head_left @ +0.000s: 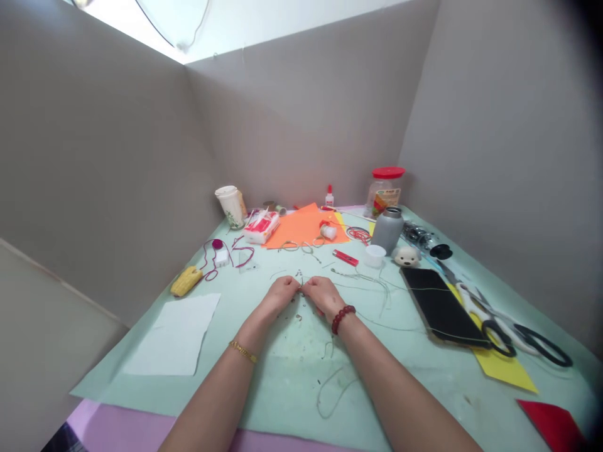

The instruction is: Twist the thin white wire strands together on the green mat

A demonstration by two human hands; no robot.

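My left hand and my right hand meet fingertip to fingertip over the middle of the green mat. Both are closed in a pinch on a thin grey-green cord, of which only a small bit shows between the fingers. Lengths of similar cord trail over the mat to the right of my right hand. Another loose loop of cord lies nearer to me, beside my right forearm. Tiny dark scraps are scattered beneath the hands. A red lighter rests beyond my right hand.
White paper lies left. Right are a black phone, scissors and a grey bottle. Behind stand a tissue pack, orange paper, a white cup and a red-lidded jar. Grey partitions enclose the table.
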